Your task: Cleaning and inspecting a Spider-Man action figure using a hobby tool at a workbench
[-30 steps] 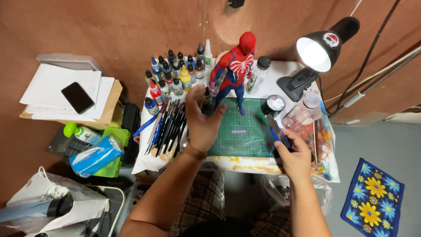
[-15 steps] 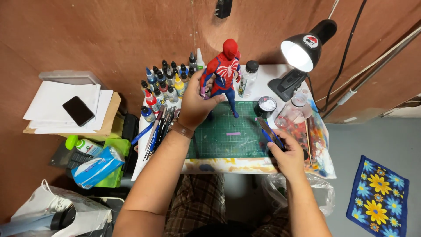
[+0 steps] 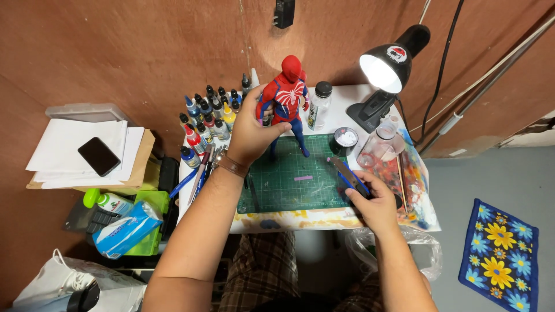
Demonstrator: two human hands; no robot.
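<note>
A red and blue action figure (image 3: 287, 97) stands upright at the far edge of a green cutting mat (image 3: 293, 182) on a small white table (image 3: 341, 118). My left hand (image 3: 250, 134) grips the figure by its waist and one arm. At the mat's right edge my right hand (image 3: 374, 199) is closed on a blue-handled tool (image 3: 348, 176) whose dark blade points up and left over the mat. A small pale strip (image 3: 303, 178) lies on the mat between the two hands.
Several paint bottles (image 3: 207, 115) stand at the table's back left, with brushes and pens (image 3: 199, 170) beside them. A lit black desk lamp (image 3: 384, 69), a clear bottle (image 3: 319, 104), a round tin (image 3: 346, 138) and a jar (image 3: 377, 151) crowd the right. A phone (image 3: 99, 156) lies on papers at left.
My left hand has closed around the figure at its waist and arm. The right hand with the tool has stayed by the mat's right edge. The camera view has shifted slightly.
</note>
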